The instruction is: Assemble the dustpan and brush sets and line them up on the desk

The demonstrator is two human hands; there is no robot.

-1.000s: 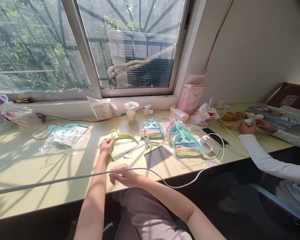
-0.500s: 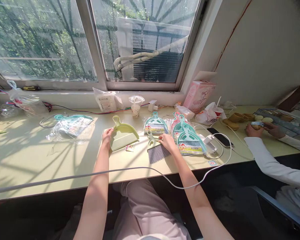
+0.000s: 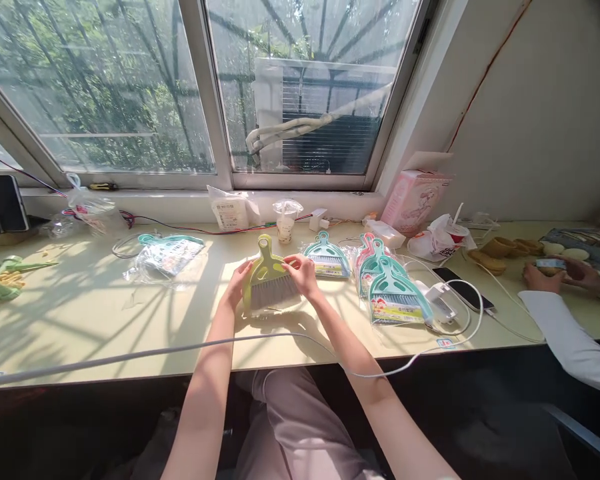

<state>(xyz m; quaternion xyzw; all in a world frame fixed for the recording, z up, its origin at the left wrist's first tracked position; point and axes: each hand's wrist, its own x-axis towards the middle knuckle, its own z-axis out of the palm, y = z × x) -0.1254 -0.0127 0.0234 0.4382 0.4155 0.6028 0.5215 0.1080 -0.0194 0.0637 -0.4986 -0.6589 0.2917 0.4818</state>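
Two hands, left hand [image 3: 239, 283], right hand [image 3: 301, 274], one green dustpan [image 3: 264, 268], one brush [image 3: 274, 291]

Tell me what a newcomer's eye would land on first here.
Probably the yellow-green dustpan at the middle of the table, with the grey brush lying in it and the left hand and right hand gripping its two sides. Just right of it lie teal packaged sets, and at the far right another person's hands work.

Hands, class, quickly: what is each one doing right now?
Left hand: closed on the left edge of the yellow-green dustpan.
Right hand: closed on the grey-bristled brush lying in the dustpan.
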